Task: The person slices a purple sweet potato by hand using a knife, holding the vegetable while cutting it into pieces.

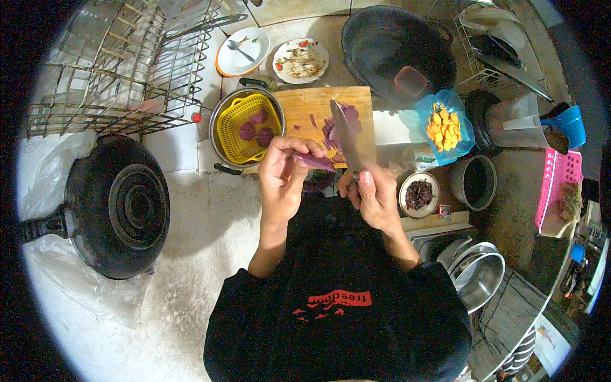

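A slice of purple sweet potato (315,162) is pinched between the thumb and fingers of my left hand (286,176). My right hand (374,193) grips the handle of a kitchen knife (347,138), its broad blade pointing away from me over the cutting board. On the wooden cutting board (296,102), cut purple pieces (351,117) lie behind and beside the blade. Left of the board, a yellow plastic basket (226,119) with purple chunks (264,136) sits inside a metal pot (215,138). Right of the board stands a blue bowl (465,133) of orange slices (444,126).
A large black wok (377,43) stands behind the board, beside a used floral plate (300,59) and a white dish (260,43) with a spoon. Far left are a wire rack (119,76) and a black pan (114,205). A small bowl (405,210) with dark strips stands near my right hand.
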Demonstrator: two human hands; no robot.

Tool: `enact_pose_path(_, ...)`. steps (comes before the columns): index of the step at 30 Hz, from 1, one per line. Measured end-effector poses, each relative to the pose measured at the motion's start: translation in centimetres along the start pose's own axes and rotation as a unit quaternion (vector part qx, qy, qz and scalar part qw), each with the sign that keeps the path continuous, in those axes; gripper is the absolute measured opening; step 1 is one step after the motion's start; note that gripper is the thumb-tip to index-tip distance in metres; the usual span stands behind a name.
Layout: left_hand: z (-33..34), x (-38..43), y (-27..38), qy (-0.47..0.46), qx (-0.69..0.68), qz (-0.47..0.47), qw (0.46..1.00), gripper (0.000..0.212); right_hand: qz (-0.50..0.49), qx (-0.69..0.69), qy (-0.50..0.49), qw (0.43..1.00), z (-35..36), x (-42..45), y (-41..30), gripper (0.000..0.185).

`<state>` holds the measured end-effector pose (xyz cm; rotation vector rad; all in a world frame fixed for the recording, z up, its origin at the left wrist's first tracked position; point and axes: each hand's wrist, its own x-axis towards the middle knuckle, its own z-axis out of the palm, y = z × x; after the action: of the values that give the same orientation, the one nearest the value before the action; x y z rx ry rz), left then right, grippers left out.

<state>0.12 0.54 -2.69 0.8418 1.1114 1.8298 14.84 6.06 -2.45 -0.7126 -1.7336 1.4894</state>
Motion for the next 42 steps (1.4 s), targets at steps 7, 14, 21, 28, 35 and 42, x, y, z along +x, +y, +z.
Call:
enact_pose_path(7, 0.1, -0.1, -0.7, -0.04, -0.066, -0.011, 0.997, 0.026, 0.026, 0.034, -0.006, 0.999, -0.1, -0.2, -1.0, 0.023)
enact_pose_path(14, 0.0, 0.1, -0.9, -0.053, -0.207, -0.052, 0.976, 0.026, 0.015, 0.026, -0.006, 1.0, -0.1, -1.1, -1.5, 0.015)
enact_pose_path(21, 1.4, -0.2, -0.1, 0.002, -0.207, -0.096, 0.974, 0.029, -0.05, -0.04, -0.012, 0.998, 0.3, -1.1, -2.1, 0.008)
enact_pose_path(28, 1.1, 0.0, 0.0, -0.047, -0.245, -0.073, 0.966, 0.031, -0.048, -0.053, 0.013, 0.997, 0.4, -1.2, -2.5, 0.009)
enact_pose_path(35, 1.5, -0.1, 0.4, -0.014, -0.24, -0.072, 0.968, 0.03, -0.072, -0.079, 0.005, 0.994, 0.7, -1.2, -2.6, 0.014)
enact_pose_path(42, 0.9, -0.1, -0.2, -0.003, -0.189, -0.036, 0.981, 0.033, -0.124, -0.114, 0.028, 0.985, 1.2, -1.0, -2.4, 0.016)
